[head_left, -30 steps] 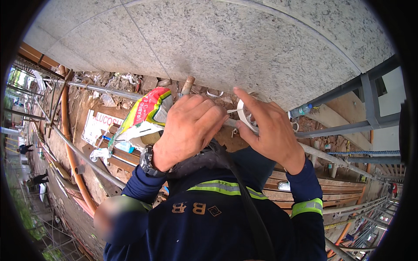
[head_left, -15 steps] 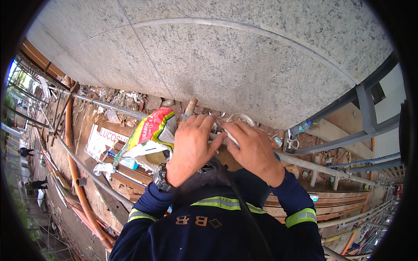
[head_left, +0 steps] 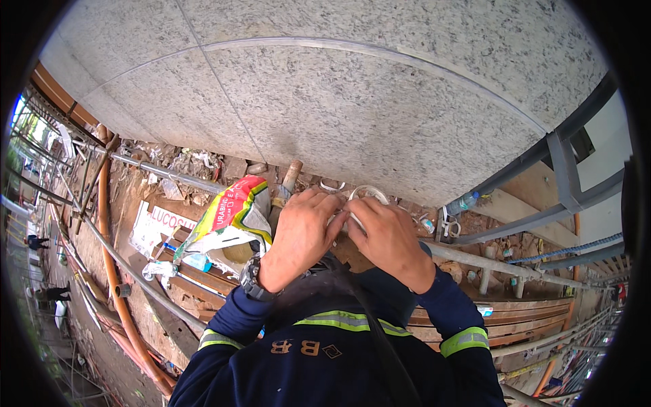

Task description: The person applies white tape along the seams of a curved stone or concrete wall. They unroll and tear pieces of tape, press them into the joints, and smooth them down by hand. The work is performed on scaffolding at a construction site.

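Bag (head_left: 232,209), red and white, is sitting beside the left hand (head_left: 303,229); a white ring (head_left: 368,188) is showing just beyond the right hand's (head_left: 389,239) fingers. Both hands are curling close together, grips hidden, contents unclear; steady fingertips are probably helping most.

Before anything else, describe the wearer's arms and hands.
The left hand and right hand are gloveless. Long navy sleeves each carry a yellow-green and silvery-grey band. A dark, chunky wristwatch is worn on the left.
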### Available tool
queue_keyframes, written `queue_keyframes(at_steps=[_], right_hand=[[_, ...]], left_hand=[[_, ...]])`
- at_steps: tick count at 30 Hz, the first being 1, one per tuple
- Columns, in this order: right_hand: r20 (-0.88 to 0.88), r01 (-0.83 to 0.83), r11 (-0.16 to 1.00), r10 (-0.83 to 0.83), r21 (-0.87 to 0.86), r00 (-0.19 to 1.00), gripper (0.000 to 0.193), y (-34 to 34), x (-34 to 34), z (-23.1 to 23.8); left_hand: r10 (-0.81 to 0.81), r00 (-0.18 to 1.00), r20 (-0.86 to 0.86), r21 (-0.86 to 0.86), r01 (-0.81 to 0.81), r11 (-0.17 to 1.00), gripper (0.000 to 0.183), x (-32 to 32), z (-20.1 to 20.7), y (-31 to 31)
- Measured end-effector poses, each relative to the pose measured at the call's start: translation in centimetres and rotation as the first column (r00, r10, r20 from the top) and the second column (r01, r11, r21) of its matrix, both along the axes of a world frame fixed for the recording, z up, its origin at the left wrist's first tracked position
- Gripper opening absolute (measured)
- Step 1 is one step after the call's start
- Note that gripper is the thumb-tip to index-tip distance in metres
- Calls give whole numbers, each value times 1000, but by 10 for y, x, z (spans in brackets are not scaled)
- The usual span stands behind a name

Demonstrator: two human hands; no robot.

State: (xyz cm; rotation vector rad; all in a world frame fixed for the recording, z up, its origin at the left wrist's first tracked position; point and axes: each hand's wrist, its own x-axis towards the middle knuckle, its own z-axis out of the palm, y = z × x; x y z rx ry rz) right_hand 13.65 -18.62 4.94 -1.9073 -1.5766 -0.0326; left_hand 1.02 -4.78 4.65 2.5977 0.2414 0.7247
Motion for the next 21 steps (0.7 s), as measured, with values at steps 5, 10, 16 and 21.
queue_keyframes(at_steps=[5,10,16,21], right_hand=[[-3,31,999,-31,-13,1000,30,3,3,4],[8,17,1000,-17,20,1000,34,6,1,3],[4,47,995,-48,84,999,28,10,3,-1],[-11,59,997,-59,53,998,17,16,-3,4]], left_hand=[[34,999,42,14,-35,999,12,4,-9,0],[21,993,114,22,-24,999,11,5,-9,0],[42,991,126,-106,-29,994,12,4,-8,-1],[125,974,191,-193,-88,977,12,7,-19,-2]])
